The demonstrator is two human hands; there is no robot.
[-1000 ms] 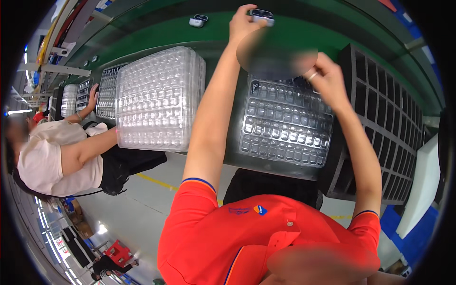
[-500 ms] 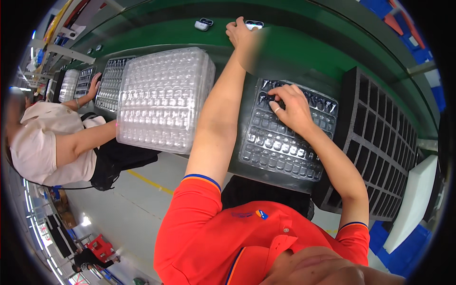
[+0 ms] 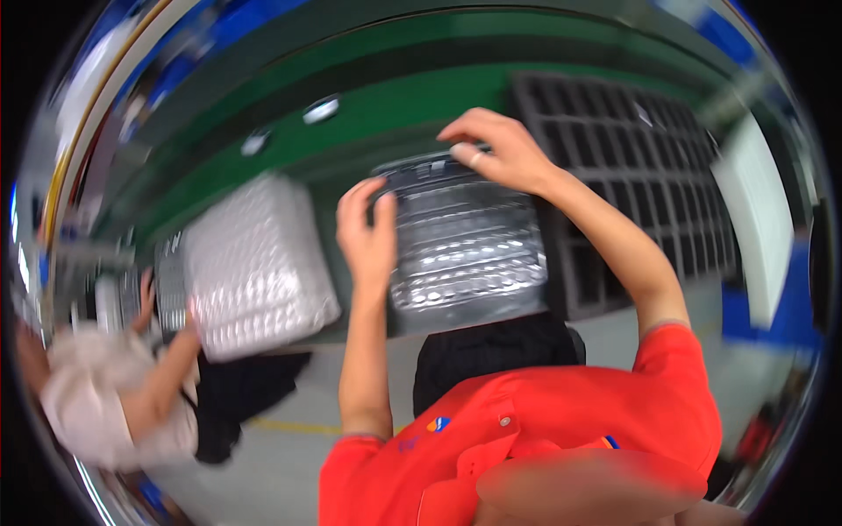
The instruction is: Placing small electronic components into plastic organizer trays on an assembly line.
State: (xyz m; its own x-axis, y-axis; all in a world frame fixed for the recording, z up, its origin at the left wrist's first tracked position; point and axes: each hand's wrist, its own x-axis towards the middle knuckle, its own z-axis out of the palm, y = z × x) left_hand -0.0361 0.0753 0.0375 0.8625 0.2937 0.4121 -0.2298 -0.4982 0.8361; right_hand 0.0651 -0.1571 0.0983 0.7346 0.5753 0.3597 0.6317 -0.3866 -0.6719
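A clear plastic tray [image 3: 469, 241] with rows of moulded pockets lies in front of me, with small dark parts in its far rows. My left hand [image 3: 367, 232] is at the tray's far left corner, its thumb apart from its fingers, and nothing shows in it. Over the far right edge of the tray hovers my right hand [image 3: 507, 153], a ring on one finger. Its fingers reach forward with a gap above the thumb, and I see nothing held. Two small white cases, one nearer [image 3: 255, 142] and one farther [image 3: 322, 109], rest on the green belt, blurred.
A tall stack of clear trays [image 3: 250, 267] stands to the left. On the right are a black foam divider [image 3: 627, 175] with many slots and a white foam board [image 3: 761, 219]. A co-worker in a pale top [image 3: 110, 390] sits at far left, hands near other trays.
My left hand has drawn back from the white case on the belt to the tray's corner. My right hand has lifted toward the tray's far right edge. The whole view has swung round.
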